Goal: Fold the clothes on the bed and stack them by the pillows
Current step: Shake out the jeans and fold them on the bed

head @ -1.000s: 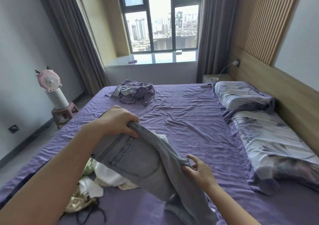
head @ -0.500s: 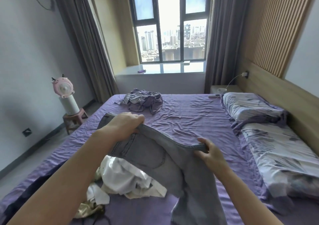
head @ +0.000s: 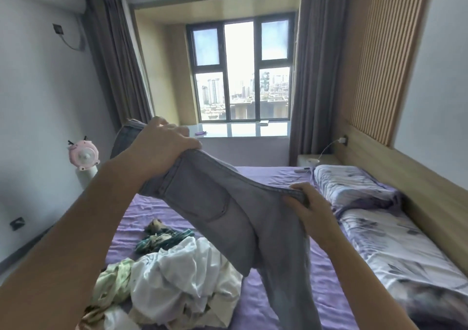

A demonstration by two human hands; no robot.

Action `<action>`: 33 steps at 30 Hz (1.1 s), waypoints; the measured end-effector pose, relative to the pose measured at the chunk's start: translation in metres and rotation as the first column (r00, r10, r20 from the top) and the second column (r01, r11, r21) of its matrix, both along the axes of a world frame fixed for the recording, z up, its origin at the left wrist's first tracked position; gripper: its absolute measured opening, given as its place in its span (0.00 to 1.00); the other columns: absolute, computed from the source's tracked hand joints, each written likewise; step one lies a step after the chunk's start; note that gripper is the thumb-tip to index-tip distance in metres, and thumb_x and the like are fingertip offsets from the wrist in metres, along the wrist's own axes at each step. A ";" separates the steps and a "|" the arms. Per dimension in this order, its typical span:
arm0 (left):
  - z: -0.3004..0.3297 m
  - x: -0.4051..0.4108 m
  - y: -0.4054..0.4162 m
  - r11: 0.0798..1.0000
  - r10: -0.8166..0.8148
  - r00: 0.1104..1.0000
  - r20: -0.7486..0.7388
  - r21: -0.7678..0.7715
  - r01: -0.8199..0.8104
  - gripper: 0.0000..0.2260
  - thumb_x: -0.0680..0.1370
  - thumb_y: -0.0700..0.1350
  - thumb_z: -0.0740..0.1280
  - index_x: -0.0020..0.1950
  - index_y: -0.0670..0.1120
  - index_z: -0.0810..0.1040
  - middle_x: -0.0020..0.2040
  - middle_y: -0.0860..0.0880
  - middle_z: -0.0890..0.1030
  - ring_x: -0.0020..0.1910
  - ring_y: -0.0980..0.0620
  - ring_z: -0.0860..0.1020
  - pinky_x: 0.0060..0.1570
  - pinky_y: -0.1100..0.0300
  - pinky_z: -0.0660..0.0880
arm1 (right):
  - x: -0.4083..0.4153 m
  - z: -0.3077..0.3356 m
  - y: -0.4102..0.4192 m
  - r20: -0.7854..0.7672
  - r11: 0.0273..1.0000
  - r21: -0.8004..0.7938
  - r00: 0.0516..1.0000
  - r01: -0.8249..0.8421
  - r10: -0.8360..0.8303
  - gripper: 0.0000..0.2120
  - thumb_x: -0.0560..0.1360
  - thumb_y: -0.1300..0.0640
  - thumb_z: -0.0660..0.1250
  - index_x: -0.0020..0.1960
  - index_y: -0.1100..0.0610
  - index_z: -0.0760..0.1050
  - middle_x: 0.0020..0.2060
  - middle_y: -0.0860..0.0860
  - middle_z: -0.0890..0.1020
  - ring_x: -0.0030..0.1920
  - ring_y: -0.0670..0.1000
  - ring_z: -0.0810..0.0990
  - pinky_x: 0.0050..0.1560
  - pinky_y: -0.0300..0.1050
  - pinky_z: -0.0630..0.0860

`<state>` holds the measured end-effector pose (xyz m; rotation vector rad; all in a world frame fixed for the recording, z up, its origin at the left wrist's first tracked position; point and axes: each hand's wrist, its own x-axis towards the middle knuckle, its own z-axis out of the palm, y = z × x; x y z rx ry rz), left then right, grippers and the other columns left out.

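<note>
I saw the pair of light grey-blue denim jeans [head: 228, 210] held up in the air above the near half of the bed, its waistband stretched between both hands and a back pocket facing me, with the legs hanging down toward the near edge of the purple sheet. My left hand [head: 162, 147] was raised high on the left, its fingers clenched round one end of the waistband, a bunch of denim sticking out behind the knuckles. My right hand [head: 307, 203] sat lower and to the right, thumb and fingers pinching the other end of the waistband. Under the jeans, on the near left part of the bed with the purple sheet [head: 283, 294], lay a heap of unfolded clothes: a crumpled white garment [head: 182, 274] on top, a pale green piece [head: 114, 281] to its left, and a dark teal patterned piece [head: 162, 236] just beyond it. Along the right side of the bed two floral white-and-purple pillows [head: 374, 228] lay end to end against the wooden headboard [head: 430, 203]. On the far left, beside the bed, a small pink fan [head: 83, 155] stood on a white cylinder. At the far end, grey curtains [head: 314, 76] framed a dark-framed window [head: 243, 74] looking onto city buildings.
</note>
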<state>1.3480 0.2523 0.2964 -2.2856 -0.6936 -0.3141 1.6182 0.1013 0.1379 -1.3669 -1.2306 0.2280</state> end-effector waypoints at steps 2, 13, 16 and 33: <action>0.009 0.005 -0.010 1.000 -0.015 1.000 0.002 -0.011 0.015 0.16 0.78 0.44 0.60 0.63 0.61 0.74 0.53 0.55 0.77 0.54 0.52 0.77 0.59 0.53 0.63 | 0.002 0.001 -0.006 -0.219 0.998 0.056 0.975 -0.034 0.046 0.10 0.73 0.60 0.70 0.45 0.45 0.75 0.33 0.48 0.80 0.35 0.45 0.76 0.37 0.37 0.72; -0.003 0.085 -0.073 0.834 -0.199 0.976 -0.092 -0.538 0.119 0.14 0.78 0.45 0.65 0.63 0.57 0.76 0.46 0.62 0.71 0.52 0.59 0.74 0.53 0.59 0.70 | 0.088 -0.009 -0.087 -0.108 0.994 -0.045 0.989 0.097 -0.101 0.06 0.73 0.59 0.70 0.47 0.49 0.78 0.40 0.44 0.83 0.42 0.40 0.79 0.45 0.26 0.70; -0.005 0.099 -0.083 0.720 -0.279 0.959 -0.056 -0.673 0.170 0.13 0.76 0.47 0.68 0.60 0.55 0.78 0.46 0.62 0.74 0.49 0.63 0.72 0.54 0.61 0.69 | 0.115 0.006 -0.109 -0.088 0.997 -0.073 0.996 -0.003 -0.003 0.07 0.72 0.61 0.70 0.47 0.51 0.81 0.43 0.46 0.84 0.43 0.41 0.80 0.47 0.27 0.72; -0.391 -0.016 0.008 0.084 -0.087 0.826 -0.557 -0.830 -0.551 0.16 0.73 0.45 0.69 0.61 0.48 0.75 0.59 0.48 0.77 0.58 0.49 0.75 0.54 0.59 0.70 | -0.004 -0.312 0.045 0.074 0.374 -0.921 0.890 -0.112 0.450 0.11 0.77 0.53 0.62 0.38 0.49 0.64 0.45 0.53 0.78 0.49 0.52 0.76 0.44 0.44 0.66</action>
